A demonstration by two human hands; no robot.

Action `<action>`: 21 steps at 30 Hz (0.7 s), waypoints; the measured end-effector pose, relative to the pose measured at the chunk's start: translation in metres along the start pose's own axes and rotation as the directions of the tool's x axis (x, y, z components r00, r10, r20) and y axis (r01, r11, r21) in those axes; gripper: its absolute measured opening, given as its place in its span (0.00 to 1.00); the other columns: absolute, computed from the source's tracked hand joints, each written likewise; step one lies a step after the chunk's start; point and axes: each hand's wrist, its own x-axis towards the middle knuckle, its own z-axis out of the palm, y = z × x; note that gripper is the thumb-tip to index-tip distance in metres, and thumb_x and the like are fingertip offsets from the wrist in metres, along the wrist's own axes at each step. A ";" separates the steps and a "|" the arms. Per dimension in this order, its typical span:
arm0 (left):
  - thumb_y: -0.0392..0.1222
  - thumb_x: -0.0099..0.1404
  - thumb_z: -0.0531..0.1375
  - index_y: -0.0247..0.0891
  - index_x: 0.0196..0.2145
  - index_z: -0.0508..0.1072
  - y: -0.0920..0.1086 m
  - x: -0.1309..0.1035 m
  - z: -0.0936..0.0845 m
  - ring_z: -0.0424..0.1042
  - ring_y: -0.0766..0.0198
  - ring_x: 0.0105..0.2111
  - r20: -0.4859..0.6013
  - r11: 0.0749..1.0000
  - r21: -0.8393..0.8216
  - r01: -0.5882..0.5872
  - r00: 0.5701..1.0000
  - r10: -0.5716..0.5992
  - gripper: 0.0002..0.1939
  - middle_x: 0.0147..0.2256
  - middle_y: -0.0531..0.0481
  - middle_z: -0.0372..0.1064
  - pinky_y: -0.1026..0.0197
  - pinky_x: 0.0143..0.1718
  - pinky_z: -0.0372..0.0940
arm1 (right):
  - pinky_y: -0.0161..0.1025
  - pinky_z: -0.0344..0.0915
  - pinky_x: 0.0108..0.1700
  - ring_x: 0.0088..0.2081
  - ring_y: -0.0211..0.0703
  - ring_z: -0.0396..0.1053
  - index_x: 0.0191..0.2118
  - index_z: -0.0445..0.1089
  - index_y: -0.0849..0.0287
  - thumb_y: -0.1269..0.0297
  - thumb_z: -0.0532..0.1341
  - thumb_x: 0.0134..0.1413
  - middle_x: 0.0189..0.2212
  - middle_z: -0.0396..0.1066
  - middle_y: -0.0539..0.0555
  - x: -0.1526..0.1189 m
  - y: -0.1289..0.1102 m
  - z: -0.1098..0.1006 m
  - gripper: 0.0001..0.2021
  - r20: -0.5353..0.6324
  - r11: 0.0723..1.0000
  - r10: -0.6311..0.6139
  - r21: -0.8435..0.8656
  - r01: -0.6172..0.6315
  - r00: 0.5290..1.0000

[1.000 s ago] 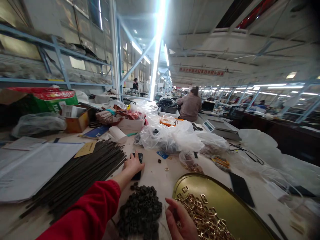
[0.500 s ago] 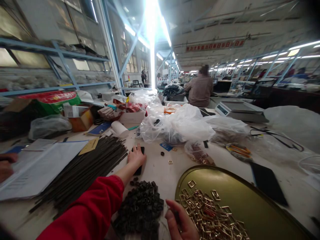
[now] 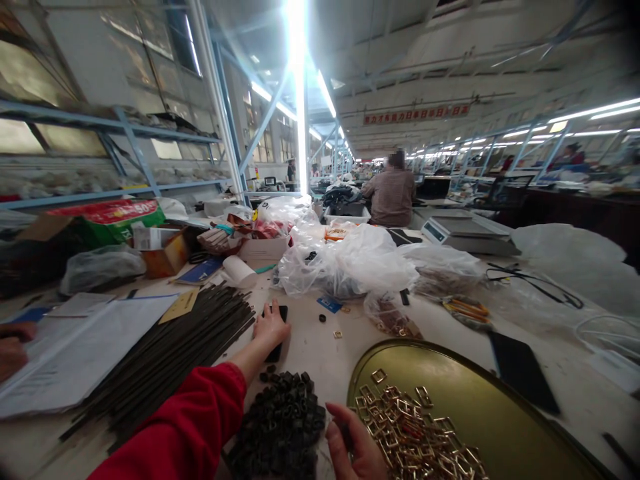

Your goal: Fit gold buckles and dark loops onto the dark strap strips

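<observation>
My left hand (image 3: 271, 328), in a red sleeve, is closed over a black phone (image 3: 276, 353) lying flat on the table. Between that arm and my right hand is a heap of small black loops (image 3: 280, 427). My right hand (image 3: 353, 443) is at the lower middle, its thumb and fingers curled around something dark that I cannot make out. Just right of it, many gold rectangular buckles (image 3: 415, 427) lie piled on a gold oval tray (image 3: 480, 383). A single black loop (image 3: 323, 318) and one gold buckle (image 3: 337, 334) lie beyond the hands.
Long dark strips (image 3: 170, 360) and papers (image 3: 85, 353) cover the left side, where another person's hand (image 3: 13, 350) shows. Clear plastic bags (image 3: 350, 260) fill the middle back. A scale (image 3: 465, 233) and a dark flat slab (image 3: 523, 370) are on the right. One person (image 3: 393, 193) sits farther off.
The view has shifted slightly, so the table things appear a little lower. My left hand stays on the phone; my right hand stays curled beside the tray.
</observation>
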 end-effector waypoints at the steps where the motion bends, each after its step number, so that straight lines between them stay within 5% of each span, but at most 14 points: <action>1: 0.50 0.54 0.54 0.34 0.61 0.42 -0.005 -0.003 -0.003 0.62 0.43 0.51 0.015 1.000 -0.003 -0.007 1.000 0.008 0.41 0.60 0.32 0.43 0.51 0.48 0.59 | 0.32 0.68 0.30 0.24 0.40 0.68 0.36 0.73 0.56 0.50 0.57 0.49 0.24 0.72 0.52 0.000 0.000 0.000 0.16 0.008 1.000 -0.001 0.004 0.001 1.000; 4: 0.60 0.49 0.57 0.31 0.61 0.42 -0.024 -0.018 -0.013 0.63 0.44 0.50 0.067 1.000 -0.009 -0.028 0.997 0.029 0.49 0.57 0.31 0.52 0.53 0.46 0.60 | 0.34 0.68 0.33 0.26 0.42 0.70 0.37 0.73 0.56 0.50 0.57 0.50 0.27 0.73 0.53 -0.001 -0.002 0.000 0.17 0.033 0.999 0.013 0.031 -0.014 0.999; 8: 0.61 0.49 0.56 0.34 0.60 0.44 -0.041 -0.043 -0.019 0.62 0.48 0.51 0.077 0.998 -0.013 -0.055 0.996 0.055 0.48 0.52 0.36 0.61 0.57 0.48 0.58 | 0.34 0.68 0.37 0.32 0.44 0.72 0.38 0.72 0.56 0.51 0.57 0.49 0.32 0.75 0.54 -0.004 -0.006 0.000 0.16 0.080 0.998 0.032 0.048 -0.036 0.996; 21: 0.57 0.49 0.57 0.31 0.60 0.46 -0.036 -0.053 -0.025 0.66 0.43 0.46 0.051 0.999 -0.006 -0.053 0.997 0.054 0.46 0.44 0.33 0.67 0.50 0.45 0.59 | 0.36 0.68 0.34 0.34 0.46 0.72 0.37 0.72 0.59 0.47 0.58 0.47 0.32 0.75 0.55 -0.003 -0.003 -0.001 0.20 0.115 0.998 0.057 -0.011 -0.056 0.992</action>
